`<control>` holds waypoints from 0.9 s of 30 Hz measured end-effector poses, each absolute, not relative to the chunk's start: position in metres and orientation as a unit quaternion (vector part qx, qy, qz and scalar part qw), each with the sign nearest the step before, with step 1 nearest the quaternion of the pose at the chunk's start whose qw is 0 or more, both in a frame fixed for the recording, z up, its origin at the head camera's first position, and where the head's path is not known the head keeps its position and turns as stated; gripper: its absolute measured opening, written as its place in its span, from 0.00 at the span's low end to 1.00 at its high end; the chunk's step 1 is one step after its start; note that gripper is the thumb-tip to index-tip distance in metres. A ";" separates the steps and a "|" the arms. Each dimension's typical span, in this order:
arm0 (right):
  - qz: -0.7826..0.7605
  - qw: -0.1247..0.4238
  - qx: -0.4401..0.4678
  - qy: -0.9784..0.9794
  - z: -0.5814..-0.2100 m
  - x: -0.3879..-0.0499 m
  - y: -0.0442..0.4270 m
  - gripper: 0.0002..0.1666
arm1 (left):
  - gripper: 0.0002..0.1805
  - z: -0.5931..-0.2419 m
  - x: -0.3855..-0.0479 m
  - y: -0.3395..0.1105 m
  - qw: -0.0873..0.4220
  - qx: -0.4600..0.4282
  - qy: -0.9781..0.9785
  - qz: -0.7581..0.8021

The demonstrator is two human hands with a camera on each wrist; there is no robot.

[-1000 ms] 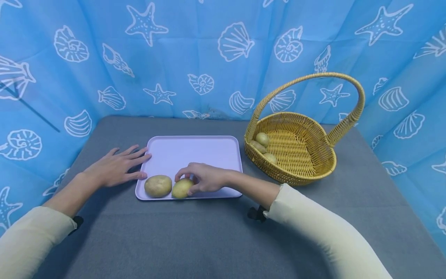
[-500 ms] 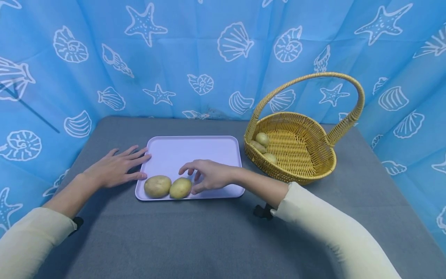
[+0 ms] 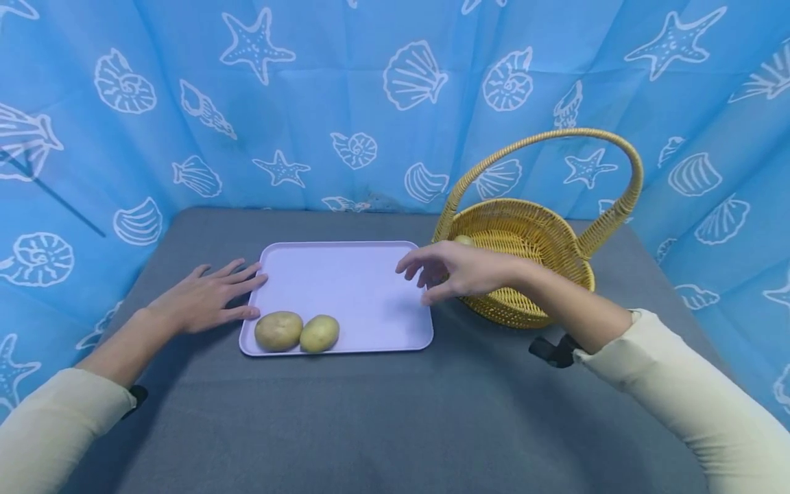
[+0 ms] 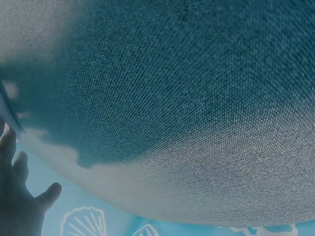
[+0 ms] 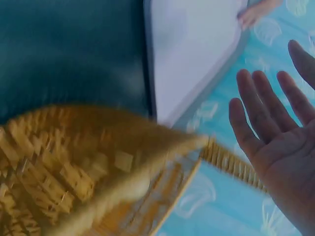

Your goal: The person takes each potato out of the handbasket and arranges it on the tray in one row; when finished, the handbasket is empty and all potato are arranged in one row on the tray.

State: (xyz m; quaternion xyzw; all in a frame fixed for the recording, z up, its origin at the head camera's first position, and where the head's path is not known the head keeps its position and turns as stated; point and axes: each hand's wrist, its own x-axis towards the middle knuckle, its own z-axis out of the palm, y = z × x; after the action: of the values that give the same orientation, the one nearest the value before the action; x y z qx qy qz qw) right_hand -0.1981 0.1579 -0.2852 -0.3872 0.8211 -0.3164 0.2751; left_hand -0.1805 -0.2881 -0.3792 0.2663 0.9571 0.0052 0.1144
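Observation:
Two potatoes lie side by side at the near left of a pale lilac tray (image 3: 352, 274): a larger potato (image 3: 279, 331) and a smaller potato (image 3: 319, 333). My left hand (image 3: 206, 297) rests with spread fingers at the tray's left rim. In the air between the tray's right edge and a wicker basket (image 3: 570, 257) is my right hand (image 3: 463, 269), its fingers loosely bent and holding nothing. One potato (image 3: 464, 240) shows inside the basket behind that hand; the rest of the basket's left side is hidden by it. The right wrist view shows the bare palm (image 5: 283, 152).
The basket's tall arched handle (image 3: 549, 136) rises at the right. A grey cloth (image 3: 345, 418) covers the table. Behind it hangs a blue curtain (image 3: 345, 89) with white shell and starfish prints.
My right hand has let go of the smaller potato, leaving it on the tray, and moved right and away towards the basket. The left hand has stayed in place.

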 end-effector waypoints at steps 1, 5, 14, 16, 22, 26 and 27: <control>-0.316 0.276 -0.382 0.823 -0.282 -0.199 0.165 0.32 | 0.44 -0.380 -0.181 -0.288 0.114 0.266 0.957 0.005; -0.312 0.285 -0.372 0.827 -0.273 -0.205 0.195 0.34 | 0.44 -0.380 -0.179 -0.289 0.112 0.265 0.958 0.005; -0.335 0.346 -0.314 0.818 -0.277 -0.222 0.250 0.37 | 0.43 -0.377 -0.177 -0.286 0.114 0.268 0.956 0.010; -0.345 0.359 -0.302 0.813 -0.281 -0.227 0.257 0.38 | 0.43 -0.378 -0.178 -0.286 0.114 0.268 0.956 0.009; -0.346 0.395 -0.276 0.805 -0.291 -0.239 0.269 0.40 | 0.42 -0.379 -0.178 -0.288 0.111 0.269 0.957 0.010; -0.330 0.418 -0.256 0.807 -0.294 -0.245 0.272 0.41 | 0.43 -0.380 -0.179 -0.288 0.111 0.268 0.957 0.011; -0.328 0.427 -0.246 0.806 -0.294 -0.247 0.272 0.41 | 0.43 -0.380 -0.179 -0.288 0.111 0.269 0.957 0.011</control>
State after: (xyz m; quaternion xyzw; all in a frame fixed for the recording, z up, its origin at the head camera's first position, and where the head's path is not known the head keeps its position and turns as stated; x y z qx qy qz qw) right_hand -0.2465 0.2720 -0.2943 -0.2461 0.8058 -0.3276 0.4275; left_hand -0.1792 -0.2881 -0.3802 0.2688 0.9567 0.0108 0.1107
